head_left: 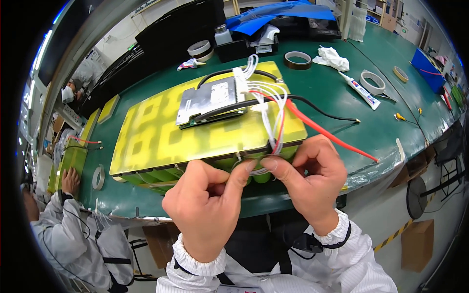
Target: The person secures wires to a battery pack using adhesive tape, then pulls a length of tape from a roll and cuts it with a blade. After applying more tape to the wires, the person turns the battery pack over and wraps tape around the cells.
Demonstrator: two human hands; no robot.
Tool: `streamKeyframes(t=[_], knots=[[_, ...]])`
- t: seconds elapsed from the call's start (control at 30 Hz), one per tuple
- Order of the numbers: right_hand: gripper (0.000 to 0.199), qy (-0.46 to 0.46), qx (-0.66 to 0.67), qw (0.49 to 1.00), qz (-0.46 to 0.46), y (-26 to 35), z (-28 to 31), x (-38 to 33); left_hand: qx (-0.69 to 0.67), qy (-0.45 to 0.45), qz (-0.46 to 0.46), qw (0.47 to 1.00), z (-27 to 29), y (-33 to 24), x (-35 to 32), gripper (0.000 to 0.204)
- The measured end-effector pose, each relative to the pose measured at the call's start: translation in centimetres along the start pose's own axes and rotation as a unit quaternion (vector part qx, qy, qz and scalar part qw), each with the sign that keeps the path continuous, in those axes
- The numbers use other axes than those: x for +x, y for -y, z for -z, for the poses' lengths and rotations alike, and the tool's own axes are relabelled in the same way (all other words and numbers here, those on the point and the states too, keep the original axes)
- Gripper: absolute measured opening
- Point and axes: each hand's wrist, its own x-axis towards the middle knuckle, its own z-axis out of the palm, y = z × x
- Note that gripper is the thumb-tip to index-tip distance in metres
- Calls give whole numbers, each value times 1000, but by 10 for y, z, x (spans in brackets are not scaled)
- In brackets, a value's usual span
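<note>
Pinching white wires (pixel 266 124) at battery pack (pixel 161 132) front edge, left hand (pixel 207 207), right hand (pixel 305 176), both grips closed.

A small white rectangular label (pixel 221 92) sits on the grey metal control board (pixel 207 101) lying on the yellow-topped battery pack (pixel 161 132), just above picture centre. At two o'clock a white squeeze tube with blue and red print (pixel 361 91) lies on the green table (pixel 342 122). At four o'clock a brown cardboard box (pixel 416 244) stands on the floor. At twelve o'clock a white label (pixel 263 49) fronts a black tray (pixel 242 49).
</note>
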Motion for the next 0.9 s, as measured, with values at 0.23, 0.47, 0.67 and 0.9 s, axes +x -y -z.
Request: streamKeyframes(t=[0.23,0.47,0.67,0.9], knots=[[43,34,-40,998,44,-2,12,-5,65,-20,-10,998,9,1,8,51],[50,-6,-15,999,45,3,4,-7,29,-1,-75,997,10,11,9,46],[47,-4,-131,982,135,17,-10,-3,-11,42,-43,998,55,16,-27,39],[41,-12,-203,947,247,20,-15,6,-50,87,46,994,53,54,-78,35]])
